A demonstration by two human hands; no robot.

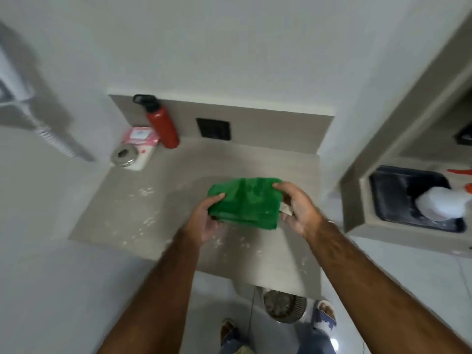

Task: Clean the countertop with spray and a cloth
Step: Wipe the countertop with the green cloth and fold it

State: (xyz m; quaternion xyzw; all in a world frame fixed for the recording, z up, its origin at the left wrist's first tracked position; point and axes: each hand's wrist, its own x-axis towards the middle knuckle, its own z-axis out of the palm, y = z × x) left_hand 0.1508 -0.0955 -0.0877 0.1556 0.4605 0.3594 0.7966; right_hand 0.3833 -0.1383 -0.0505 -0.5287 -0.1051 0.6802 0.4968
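Right, I've got the green cloth (pixel 244 203) gripped between left hand (pixel 207 218) and right hand (pixel 297 208) above the countertop (pixel 163 180); the pink packet (pixel 141 136) label is probably too blurred to read.

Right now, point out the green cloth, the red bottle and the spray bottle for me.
green cloth (pixel 245 203): head view, middle of the folded fabric held between both hands.
red bottle (pixel 163 126): head view, red body below the black cap.
spray bottle (pixel 443 203): head view, white body, lying in the dark sink.
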